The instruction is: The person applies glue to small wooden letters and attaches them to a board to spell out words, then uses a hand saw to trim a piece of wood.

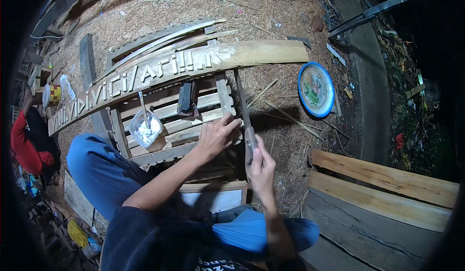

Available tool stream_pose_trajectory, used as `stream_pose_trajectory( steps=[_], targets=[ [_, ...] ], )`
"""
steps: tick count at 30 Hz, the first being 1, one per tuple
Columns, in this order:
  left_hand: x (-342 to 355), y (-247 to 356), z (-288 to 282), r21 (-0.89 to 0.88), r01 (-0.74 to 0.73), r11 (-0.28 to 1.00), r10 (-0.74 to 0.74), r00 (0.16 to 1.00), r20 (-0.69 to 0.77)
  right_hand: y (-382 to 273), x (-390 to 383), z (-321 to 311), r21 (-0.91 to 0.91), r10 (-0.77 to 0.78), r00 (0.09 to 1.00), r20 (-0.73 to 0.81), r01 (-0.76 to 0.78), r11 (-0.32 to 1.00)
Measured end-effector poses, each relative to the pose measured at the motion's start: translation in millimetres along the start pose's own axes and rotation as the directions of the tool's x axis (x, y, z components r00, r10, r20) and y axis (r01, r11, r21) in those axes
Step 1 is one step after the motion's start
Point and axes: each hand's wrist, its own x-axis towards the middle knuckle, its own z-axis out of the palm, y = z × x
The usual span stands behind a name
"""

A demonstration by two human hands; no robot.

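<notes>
My right hand (262, 169) is closed round the handle of a long, narrow, dark-bladed tool (244, 104). Its blade points away from me, up to the near edge of a long wooden board (269, 52); whether it is a file or a knife I cannot tell. Raised wooden letters run along the board's left and middle part. Beside the tool, my left hand (218, 134) is closed, with thumb and fingers drawn together. Anything small between its fingertips is too hard to make out. The board lies across a slatted wooden pallet (167, 154).
On the pallet stand a clear tub (156, 136) of white paste with a stick and a dark brush-like block (185, 99). A blue-rimmed round tray (302, 96) lies right. Planks (382, 198) lie at lower right. A person in red (24, 142) sits far left by a yellow-banded tub (52, 95).
</notes>
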Motion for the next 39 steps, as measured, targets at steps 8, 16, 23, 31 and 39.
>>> stream_pose_trajectory(
  steps=[8, 16, 23, 31, 39],
  targets=[
    [0.8, -1.0, -3.5, -0.021, 0.019, 1.0, -0.019, 0.999, 0.027, -13.2, -68.1, -32.2, 0.019, 0.225, 0.974, -0.011, -0.224, 0.974],
    [6.1, -0.4, 1.0, -0.021, -0.049, 0.999, 0.049, 0.999, -0.022, -6.6, -70.1, -38.4, 0.075, 0.114, 0.992, -0.057, -0.109, 0.991],
    [6.1, 0.0, 1.4, -0.001, -0.028, 1.0, 0.027, 0.999, -0.018, -23.4, -62.4, -41.4, 0.158, 0.112, 0.991, -0.08, -0.098, 0.983],
    [6.2, -3.8, 4.2, 0.001, -0.045, 0.999, 0.045, 0.999, -0.029, -21.1, -33.6, -27.9, 0.283, 0.158, 0.985, -0.07, -0.133, 0.95],
    [3.8, -6.7, 5.2, -0.009, -0.032, 0.999, 0.032, 0.999, -0.004, -27.3, -10.6, -16.9, 0.278, 0.139, 0.99, 0.003, -0.134, 0.951]
  ],
)
